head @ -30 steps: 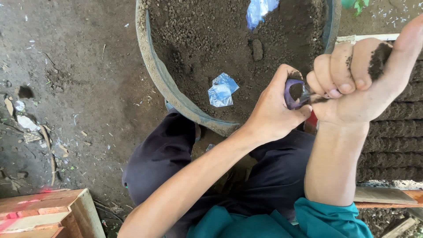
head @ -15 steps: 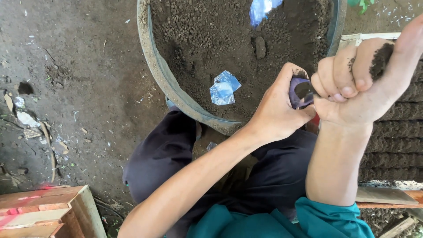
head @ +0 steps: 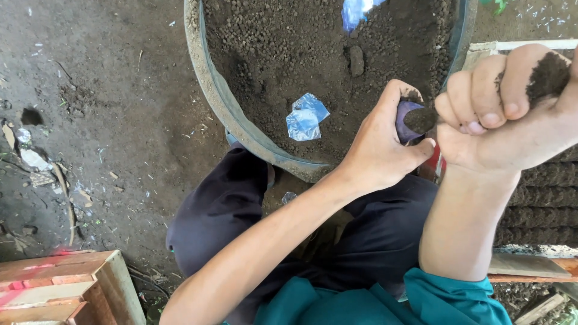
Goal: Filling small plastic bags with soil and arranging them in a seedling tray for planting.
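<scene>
A wide tub [head: 205, 78] of dark soil [head: 277, 54] sits on the ground before my knees, a scrap of blue plastic [head: 306, 117] lying on the soil. My right hand [head: 512, 120] is closed on a clump of soil, just beside my left. My left hand [head: 379, 150] grips a small dark pouch [head: 408, 119], already packed with soil, over the tub's near rim.

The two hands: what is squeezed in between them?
In the head view, a small purple pot full of dark soil sits between the left hand and the right hand, over the big soil basin's rim.
</scene>
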